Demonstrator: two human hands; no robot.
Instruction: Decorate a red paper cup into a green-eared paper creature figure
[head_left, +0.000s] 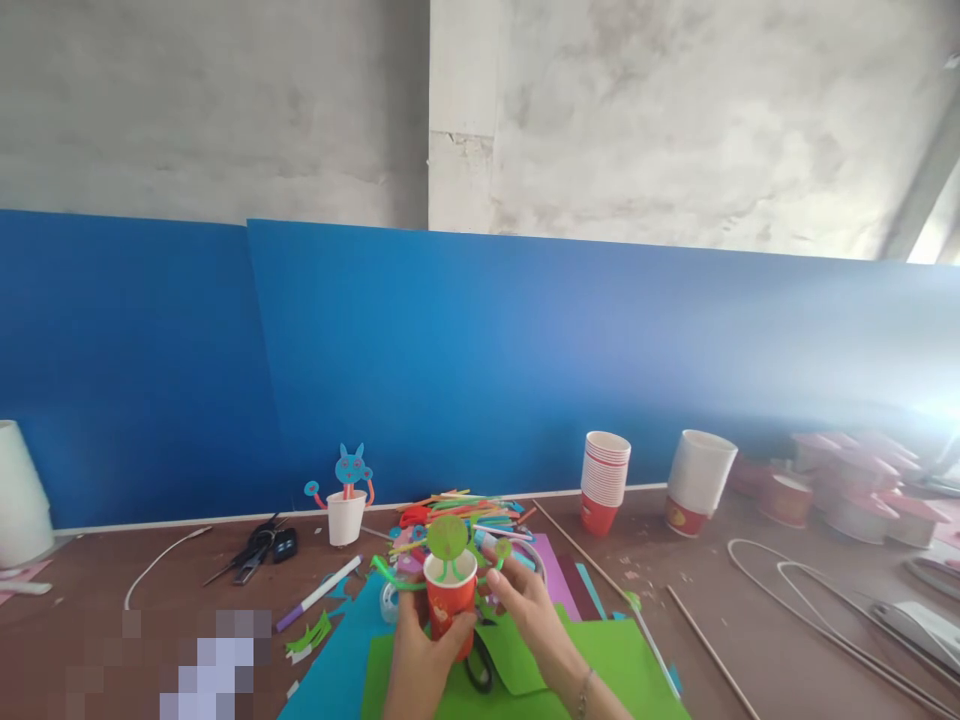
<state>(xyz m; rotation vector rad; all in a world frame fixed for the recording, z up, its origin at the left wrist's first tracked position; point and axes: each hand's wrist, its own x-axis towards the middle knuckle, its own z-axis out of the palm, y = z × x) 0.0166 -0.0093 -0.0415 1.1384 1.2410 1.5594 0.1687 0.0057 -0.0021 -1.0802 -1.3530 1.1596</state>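
Observation:
My left hand [424,655] is wrapped round a red paper cup [441,608], holding it upright above the green paper. A round green paper head [447,537] stands out of the cup's mouth on green straw pieces. From the cup's left side a bent green straw arm [394,574] sticks out. My right hand [529,605] has its fingers closed at the cup's right side, at a small green paper disc [502,549] on the other arm. Beneath the cup lie black-handled scissors [480,668], partly covered, on green paper sheets [600,665].
Behind the cup lies a pile of coloured straws [465,505]. A white cup with a blue paper figure [346,518] stands back left, near keys [259,548] and a purple marker [319,593]. Stacked paper cups [604,480] stand back right. Thin sticks [709,650] and a cable [825,625] lie right.

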